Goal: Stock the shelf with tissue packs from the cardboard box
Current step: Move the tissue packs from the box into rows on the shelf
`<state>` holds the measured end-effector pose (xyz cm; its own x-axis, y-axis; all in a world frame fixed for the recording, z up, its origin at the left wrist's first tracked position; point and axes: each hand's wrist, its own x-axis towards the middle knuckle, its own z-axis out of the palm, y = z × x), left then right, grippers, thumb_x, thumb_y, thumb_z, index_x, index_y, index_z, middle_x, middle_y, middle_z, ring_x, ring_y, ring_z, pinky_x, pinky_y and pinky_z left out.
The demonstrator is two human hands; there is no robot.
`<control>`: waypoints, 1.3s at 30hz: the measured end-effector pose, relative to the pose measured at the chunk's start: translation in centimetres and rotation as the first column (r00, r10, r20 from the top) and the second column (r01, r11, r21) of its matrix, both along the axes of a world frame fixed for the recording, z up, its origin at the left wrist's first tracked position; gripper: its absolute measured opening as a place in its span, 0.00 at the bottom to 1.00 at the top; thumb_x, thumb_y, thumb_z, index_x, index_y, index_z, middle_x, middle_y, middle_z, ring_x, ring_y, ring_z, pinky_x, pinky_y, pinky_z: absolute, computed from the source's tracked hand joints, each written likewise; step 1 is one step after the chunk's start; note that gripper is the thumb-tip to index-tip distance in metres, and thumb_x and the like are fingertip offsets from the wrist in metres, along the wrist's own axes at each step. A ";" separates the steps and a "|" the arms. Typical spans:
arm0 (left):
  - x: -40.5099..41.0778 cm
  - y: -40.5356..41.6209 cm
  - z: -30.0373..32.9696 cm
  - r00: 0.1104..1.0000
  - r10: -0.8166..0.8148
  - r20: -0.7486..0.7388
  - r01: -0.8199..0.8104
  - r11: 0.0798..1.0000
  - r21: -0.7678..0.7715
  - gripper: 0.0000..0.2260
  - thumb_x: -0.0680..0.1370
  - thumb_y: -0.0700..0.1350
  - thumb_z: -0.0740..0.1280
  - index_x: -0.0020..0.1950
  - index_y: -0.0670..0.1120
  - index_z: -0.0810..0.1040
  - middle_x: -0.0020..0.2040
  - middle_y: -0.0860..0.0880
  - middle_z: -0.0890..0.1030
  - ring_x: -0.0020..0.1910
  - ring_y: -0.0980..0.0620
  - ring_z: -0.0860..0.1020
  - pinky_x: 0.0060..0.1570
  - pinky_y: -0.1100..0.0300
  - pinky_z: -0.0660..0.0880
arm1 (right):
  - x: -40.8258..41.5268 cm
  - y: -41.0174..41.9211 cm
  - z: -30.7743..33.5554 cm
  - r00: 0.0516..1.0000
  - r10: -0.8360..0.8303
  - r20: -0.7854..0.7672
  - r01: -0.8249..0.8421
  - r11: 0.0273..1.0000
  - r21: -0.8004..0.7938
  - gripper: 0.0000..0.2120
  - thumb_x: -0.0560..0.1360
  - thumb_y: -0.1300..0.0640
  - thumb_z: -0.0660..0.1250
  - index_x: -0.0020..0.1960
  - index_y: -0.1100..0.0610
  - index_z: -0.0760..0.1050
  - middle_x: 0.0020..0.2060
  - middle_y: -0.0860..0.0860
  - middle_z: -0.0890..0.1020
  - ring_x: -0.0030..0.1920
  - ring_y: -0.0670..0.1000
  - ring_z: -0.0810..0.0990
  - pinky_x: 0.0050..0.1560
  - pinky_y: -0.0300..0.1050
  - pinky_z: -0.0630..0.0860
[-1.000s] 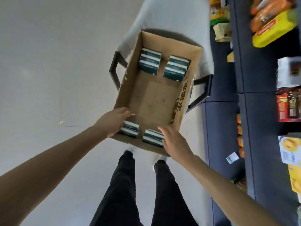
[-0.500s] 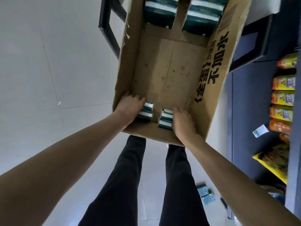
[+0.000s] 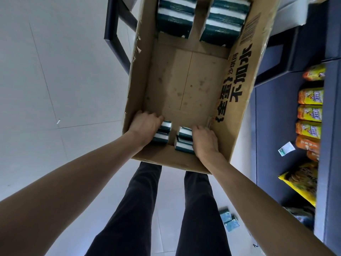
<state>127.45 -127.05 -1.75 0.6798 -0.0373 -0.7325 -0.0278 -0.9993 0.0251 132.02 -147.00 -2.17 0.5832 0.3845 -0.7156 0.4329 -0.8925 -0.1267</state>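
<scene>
**Both hands on tissue packs at the near end of the box**

Your left hand (image 3: 146, 126) curls over the left stack of tissue packs (image 3: 162, 133); your right hand (image 3: 203, 140) grips the right stack (image 3: 183, 138); both stacks sit against the cardboard box's (image 3: 239, 100) near wall; more tissue packs (image 3: 201, 17) stand at its far end; the shelf (image 3: 310, 111) of snack bags lies to your right.

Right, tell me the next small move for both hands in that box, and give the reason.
Probably lift both stacks straight up out of the cardboard box. The left hand grips the left tissue packs and the right hand grips the right tissue packs, both at the near end wall, with a gap between the stacks. The shelf lies to the right.
</scene>
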 end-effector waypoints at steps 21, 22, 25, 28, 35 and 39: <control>7.5 0.5 31.7 0.774 -0.066 0.630 0.250 0.946 -0.208 0.30 0.62 0.43 0.84 0.62 0.51 0.80 0.53 0.50 0.85 0.47 0.48 0.84 0.41 0.51 0.82 | 4.3 -4.0 32.3 0.831 -0.355 0.427 0.198 0.908 0.369 0.23 0.68 0.62 0.73 0.62 0.53 0.73 0.52 0.50 0.76 0.49 0.53 0.78 0.48 0.50 0.78; 8.1 -0.1 33.6 0.744 -0.059 0.665 0.280 0.932 -0.230 0.28 0.65 0.44 0.82 0.63 0.51 0.79 0.54 0.50 0.85 0.50 0.49 0.84 0.44 0.49 0.82 | 4.3 -5.0 34.2 0.822 -0.383 0.422 0.213 0.893 0.396 0.23 0.71 0.61 0.71 0.64 0.52 0.71 0.55 0.50 0.76 0.52 0.54 0.77 0.50 0.50 0.78; 10.2 -2.3 38.8 0.650 -0.092 0.754 0.401 0.885 -0.237 0.28 0.66 0.45 0.81 0.63 0.52 0.75 0.52 0.51 0.85 0.47 0.49 0.84 0.42 0.51 0.82 | 4.1 -8.4 39.6 0.783 -0.461 0.417 0.280 0.861 0.425 0.24 0.77 0.61 0.64 0.71 0.50 0.66 0.63 0.49 0.72 0.62 0.54 0.72 0.61 0.50 0.73; 12.4 -4.9 43.0 0.622 -0.091 0.778 0.488 0.822 -0.294 0.28 0.68 0.44 0.80 0.63 0.54 0.72 0.51 0.53 0.83 0.46 0.49 0.82 0.41 0.54 0.80 | 3.2 -12.3 44.8 0.693 -0.547 0.470 0.313 0.816 0.487 0.24 0.75 0.63 0.65 0.70 0.52 0.69 0.62 0.50 0.75 0.63 0.54 0.73 0.64 0.46 0.69; 15.1 -12.8 51.6 0.604 -0.100 0.791 0.652 0.633 -0.418 0.19 0.76 0.45 0.74 0.66 0.56 0.77 0.55 0.61 0.72 0.52 0.56 0.74 0.44 0.64 0.70 | -0.9 -21.8 55.0 0.513 -0.616 0.598 0.331 0.784 0.525 0.23 0.79 0.61 0.63 0.73 0.54 0.66 0.63 0.51 0.74 0.62 0.54 0.72 0.66 0.44 0.68; 15.1 -18.6 55.7 0.555 -0.109 0.825 0.735 0.528 -0.425 0.20 0.76 0.46 0.74 0.66 0.58 0.77 0.55 0.61 0.73 0.53 0.54 0.76 0.45 0.61 0.73 | -4.2 -27.4 59.2 0.414 -0.625 0.662 0.358 0.780 0.513 0.25 0.79 0.61 0.64 0.74 0.56 0.65 0.64 0.52 0.74 0.63 0.55 0.72 0.67 0.46 0.67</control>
